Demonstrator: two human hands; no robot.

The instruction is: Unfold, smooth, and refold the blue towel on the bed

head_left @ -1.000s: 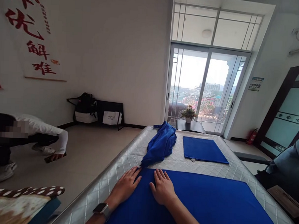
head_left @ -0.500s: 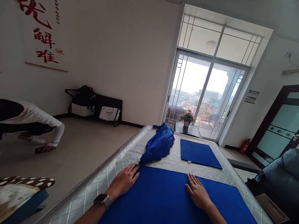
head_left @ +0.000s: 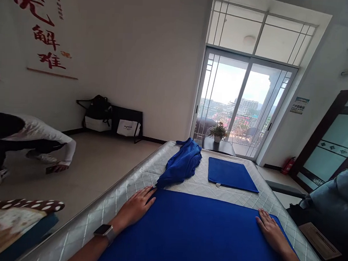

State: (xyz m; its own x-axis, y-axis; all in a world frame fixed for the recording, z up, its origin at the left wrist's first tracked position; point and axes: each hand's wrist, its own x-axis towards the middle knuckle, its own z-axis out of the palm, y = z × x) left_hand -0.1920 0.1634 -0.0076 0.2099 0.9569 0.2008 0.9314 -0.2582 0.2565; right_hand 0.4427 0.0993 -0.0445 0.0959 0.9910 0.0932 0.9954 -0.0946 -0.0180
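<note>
A large blue towel [head_left: 198,231] lies spread flat on the quilted grey mattress [head_left: 122,197] in front of me. My left hand [head_left: 136,205], with a watch on its wrist, rests flat and open on the towel's far left corner. My right hand [head_left: 270,231] lies flat and open at the towel's far right corner. Beyond them a crumpled blue towel [head_left: 181,163] is heaped on the mattress. A folded blue towel [head_left: 229,174] lies flat to its right.
Another person [head_left: 26,139] crouches on the floor at left, a hand down on a phone. Bags [head_left: 105,120] stand by the wall. A potted plant [head_left: 219,132] sits on a small table by the sliding glass door. A dark chair [head_left: 329,206] is at right.
My right hand has slid from beside my left hand across the towel to its right corner. My left hand has stayed at the left corner. The view has shifted slightly.
</note>
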